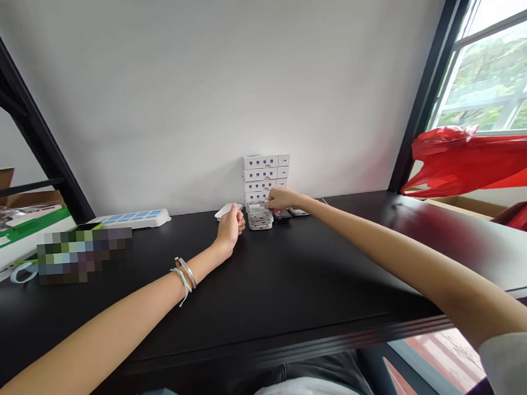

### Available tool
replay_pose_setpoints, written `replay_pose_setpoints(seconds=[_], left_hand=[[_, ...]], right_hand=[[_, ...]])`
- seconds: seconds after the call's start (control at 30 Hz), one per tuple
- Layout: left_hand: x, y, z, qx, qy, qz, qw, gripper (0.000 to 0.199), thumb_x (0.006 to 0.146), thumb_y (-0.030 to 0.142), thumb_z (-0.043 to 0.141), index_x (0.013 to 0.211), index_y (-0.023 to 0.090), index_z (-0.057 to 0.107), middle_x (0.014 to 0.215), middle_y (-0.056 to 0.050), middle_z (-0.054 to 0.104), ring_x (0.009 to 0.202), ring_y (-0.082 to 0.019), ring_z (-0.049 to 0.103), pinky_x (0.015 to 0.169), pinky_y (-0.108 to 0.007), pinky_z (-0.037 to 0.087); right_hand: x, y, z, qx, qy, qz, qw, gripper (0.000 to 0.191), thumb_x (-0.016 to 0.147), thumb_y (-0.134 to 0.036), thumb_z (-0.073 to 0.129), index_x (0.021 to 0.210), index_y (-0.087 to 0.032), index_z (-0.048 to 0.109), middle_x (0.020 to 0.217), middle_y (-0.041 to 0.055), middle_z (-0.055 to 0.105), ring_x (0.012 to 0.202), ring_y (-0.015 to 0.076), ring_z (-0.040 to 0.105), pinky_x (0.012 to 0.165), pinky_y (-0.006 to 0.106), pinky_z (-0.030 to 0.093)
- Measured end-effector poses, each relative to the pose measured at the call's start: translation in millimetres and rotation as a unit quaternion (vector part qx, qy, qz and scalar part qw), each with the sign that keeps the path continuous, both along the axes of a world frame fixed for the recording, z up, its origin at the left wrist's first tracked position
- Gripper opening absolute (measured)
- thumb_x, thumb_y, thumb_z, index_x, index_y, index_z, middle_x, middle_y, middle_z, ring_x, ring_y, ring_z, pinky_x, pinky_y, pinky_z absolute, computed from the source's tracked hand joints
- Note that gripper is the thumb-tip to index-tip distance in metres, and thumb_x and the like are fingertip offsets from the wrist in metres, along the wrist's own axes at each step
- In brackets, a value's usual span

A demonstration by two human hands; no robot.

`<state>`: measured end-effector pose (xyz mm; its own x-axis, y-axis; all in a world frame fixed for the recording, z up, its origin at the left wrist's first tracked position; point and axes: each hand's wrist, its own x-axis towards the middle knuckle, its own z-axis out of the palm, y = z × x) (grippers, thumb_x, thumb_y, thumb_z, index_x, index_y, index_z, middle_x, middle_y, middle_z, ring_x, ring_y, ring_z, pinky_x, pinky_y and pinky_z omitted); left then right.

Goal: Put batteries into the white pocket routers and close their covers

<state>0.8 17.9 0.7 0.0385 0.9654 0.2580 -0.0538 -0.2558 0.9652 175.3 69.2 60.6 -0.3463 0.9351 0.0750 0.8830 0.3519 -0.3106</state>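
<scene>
Against the wall at the back of the black table [296, 279] stands a stack of small white boxes [262, 173]. In front of it is a low pile of clear and white trays [260, 217]. My right hand [280, 200] has its fingers closed at the upper right of that pile; what they grip is too small to name. To the left of the pile, my left hand [232, 228] is held upright with its fingers curled; its contents are hidden. A flat white item [227, 210] lies just behind my left hand.
A white power strip [134, 220] with blue sections lies at the back left. Further left are a green-and-white carton [27, 238], scissors [24, 272] and a blurred patch. A red plastic bag [477, 158] and an open box are at the right.
</scene>
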Motion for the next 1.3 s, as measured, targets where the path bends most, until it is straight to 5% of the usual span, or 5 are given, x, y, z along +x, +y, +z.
replay_pose_setpoints(seconds=[0.3, 0.43, 0.6, 0.97, 1.3], left_hand=[[1, 0, 1.0, -0.013, -0.015, -0.012, 1.0, 0.044, 0.096, 0.032, 0.032, 0.054, 0.018, 0.029, 0.047, 0.006, 0.027, 0.041, -0.006, 0.025, 0.041, -0.016, 0.018], [1, 0, 1.4, -0.009, -0.015, -0.016, 1.0, 0.045, 0.095, 0.031, 0.035, 0.053, 0.018, 0.029, 0.047, 0.007, 0.027, 0.041, -0.006, 0.025, 0.041, -0.016, 0.018], [1, 1, -0.4, -0.001, -0.007, -0.023, 1.0, 0.044, 0.094, 0.032, 0.036, 0.053, 0.018, 0.03, 0.047, 0.007, 0.027, 0.041, -0.005, 0.026, 0.041, -0.016, 0.018], [1, -2, -2.3, 0.069, 0.064, -0.04, 0.995, 0.044, 0.087, 0.044, 0.045, 0.054, 0.02, 0.032, 0.049, 0.006, 0.031, 0.043, -0.007, 0.029, 0.044, -0.02, 0.023], [10, -30, 5.8, 0.292, 0.286, -0.01, 0.913, 0.017, 0.088, 0.033, 0.051, 0.077, 0.021, 0.056, 0.072, 0.001, 0.055, 0.065, -0.014, 0.05, 0.061, -0.024, 0.039]], right_hand=[[97, 18, 0.6, 0.065, 0.067, -0.045, 0.995, 0.047, 0.071, -0.061, 0.062, 0.085, -0.016, 0.061, 0.094, 0.0116, 0.067, 0.085, 0.0247, 0.061, 0.072, 0.032, 0.048], [153, 23, -25.6, 0.024, 0.086, -0.07, 0.993, 0.097, 0.057, -0.062, 0.072, 0.136, -0.017, 0.038, 0.143, 0.0173, 0.041, 0.131, 0.0331, 0.039, 0.102, 0.04, 0.04], [177, 28, -54.6, -0.052, 0.068, -0.07, 0.994, 0.118, 0.057, -0.069, 0.068, 0.148, -0.014, 0.017, 0.154, 0.0168, 0.019, 0.139, 0.0339, 0.023, 0.114, 0.041, 0.025], [157, -8, -15.6, -0.018, 0.111, -0.09, 0.99, 0.109, 0.055, -0.057, 0.075, 0.142, -0.017, 0.021, 0.14, 0.0199, 0.036, 0.124, 0.034, 0.042, 0.1, 0.042, 0.039], [38, -94, -21.1, 0.016, 0.034, 0.157, 0.987, 0.08, 0.042, -0.062, 0.078, 0.097, -0.024, 0.033, 0.11, 0.0059, 0.045, 0.101, 0.0289, 0.046, 0.086, 0.04, 0.04]])
